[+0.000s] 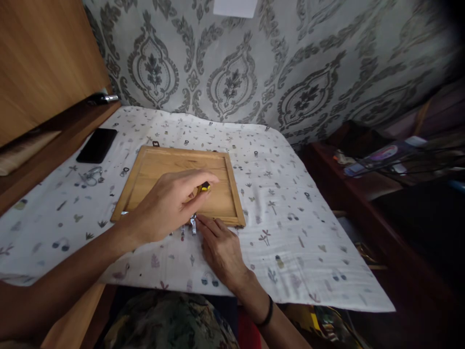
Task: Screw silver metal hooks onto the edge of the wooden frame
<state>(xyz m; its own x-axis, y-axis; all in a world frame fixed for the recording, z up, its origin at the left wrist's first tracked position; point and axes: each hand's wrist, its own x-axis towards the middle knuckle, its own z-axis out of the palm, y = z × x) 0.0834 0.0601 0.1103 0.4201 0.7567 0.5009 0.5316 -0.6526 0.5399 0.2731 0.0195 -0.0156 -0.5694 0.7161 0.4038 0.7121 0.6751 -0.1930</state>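
A wooden framed panel [237,194] lies flat on the patterned cloth. My left hand [170,201] is over it, thumb and fingers closed round a screwdriver [205,186] whose black and yellow handle end shows; the rest of the tool is mostly hidden by the hand. At the panel's near edge is a small shiny metal latch [193,226], touched by the closed fingertips of my right hand [223,249]. Another metal piece [182,231] sits just left of it, partly below my left hand.
A black phone [97,145] lies at the left, with a small clear bag of metal bits [92,175] near it. The white cloth [290,252] covers the table. A wooden cabinet side [43,58] rises at left, a patterned wall behind. A dark shelf with a bottle [385,156] stands right.
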